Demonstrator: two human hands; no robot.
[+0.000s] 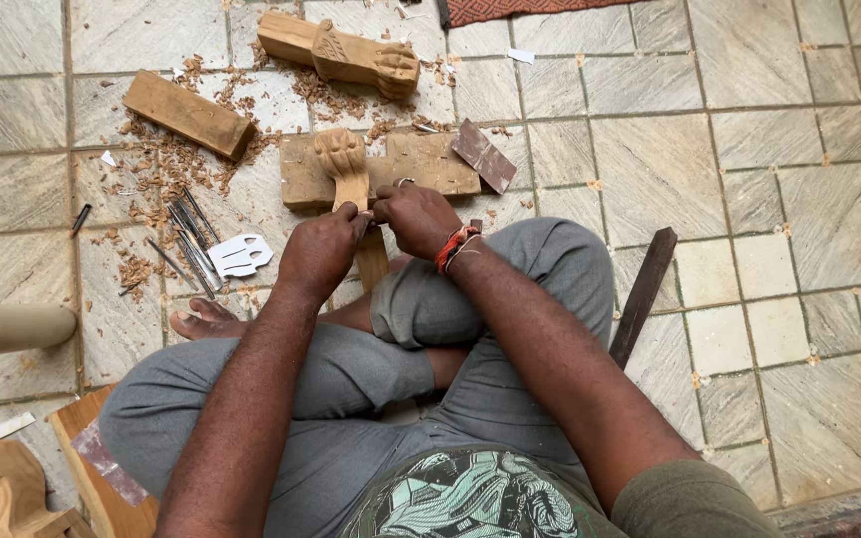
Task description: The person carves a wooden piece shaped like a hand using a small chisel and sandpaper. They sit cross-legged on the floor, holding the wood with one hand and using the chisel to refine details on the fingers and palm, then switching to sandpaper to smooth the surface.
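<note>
Both forearms run out over crossed legs in grey trousers (351, 379). Left hand (319, 249) and right hand (416, 217) are clenched tight around a carved wooden leg (349, 174), whose paw end rests on a flat wooden board (421, 159) just beyond the grip. Left of the grip lie metal chisels (191, 234) and wood shavings (156, 164).

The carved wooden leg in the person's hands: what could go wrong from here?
1. Both the left hand and right hand grip the carved wooden leg close together, so a slip may hurt a finger.
2. The metal carving tools lie loose beside the bare foot and might get stepped on.
</note>
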